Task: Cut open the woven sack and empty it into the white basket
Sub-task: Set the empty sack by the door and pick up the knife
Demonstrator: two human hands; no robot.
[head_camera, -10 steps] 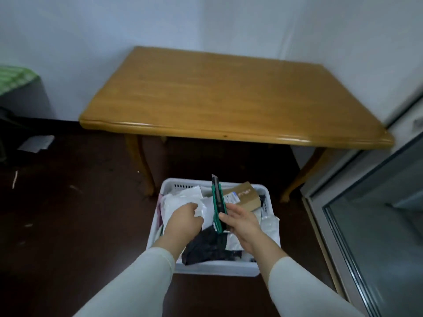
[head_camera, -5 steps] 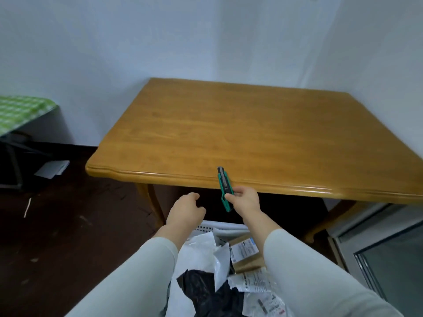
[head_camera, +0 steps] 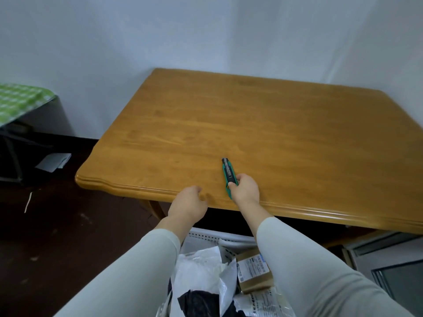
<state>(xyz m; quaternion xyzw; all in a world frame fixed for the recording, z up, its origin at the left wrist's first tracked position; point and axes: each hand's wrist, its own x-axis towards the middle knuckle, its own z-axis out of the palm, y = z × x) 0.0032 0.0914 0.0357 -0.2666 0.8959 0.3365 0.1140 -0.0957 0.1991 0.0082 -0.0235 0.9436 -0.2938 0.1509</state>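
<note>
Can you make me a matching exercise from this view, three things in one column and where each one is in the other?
Things:
1. green utility knife
2. brown cardboard parcel
3. sheet of white paper

Places:
A. on the dark floor, left of the wooden table
B. in the right hand, over the table's front edge
C. inside the white plastic basket

Pairs: 1-B, 2-C, 3-A

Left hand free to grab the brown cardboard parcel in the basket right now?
Probably yes. The left hand is empty, loosely curled at the table edge. The cardboard parcel lies exposed on top in the white basket below, though the right forearm crosses close beside it.
</note>
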